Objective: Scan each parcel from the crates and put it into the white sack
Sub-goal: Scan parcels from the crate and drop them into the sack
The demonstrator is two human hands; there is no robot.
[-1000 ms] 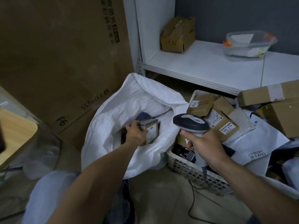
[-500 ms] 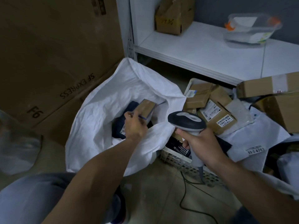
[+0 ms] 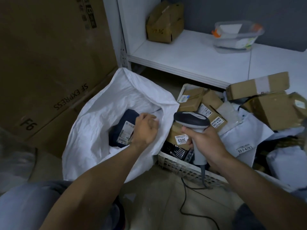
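Left hand [image 3: 146,128]: fingers loosely curled and holding nothing. It hangs over the mouth of the white sack [image 3: 99,130], just above the dark parcel [image 3: 123,130].
Right hand [image 3: 206,140]: fingers wrapped round the grip of the scanner [image 3: 191,119], cable trailing down to the floor. The scanner head sits above the near corner of the crate [image 3: 181,166].
Dark parcel: lies inside the sack with its label up. It looks like a soft poly bag.
Step, my read: this drop is done and the left hand is free for the next pick.
Likely next: the 3003 carton [image 3: 178,135], touching the right hand at the crate's near edge, label up.
Handling, carton: small, stiff, probably light. Take it across the two long sides with one hand and keep the label clear for the scanner.
Handling, white mailer [image 3: 240,138]: soft and slick, and it will sag. Pinch a bunched edge or scoop it from underneath.
Risk: the crate is heaped, so pulling a low carton may tip the boxes above it.
Sack: its mouth slumps open against the crate, so a low drop should be enough.
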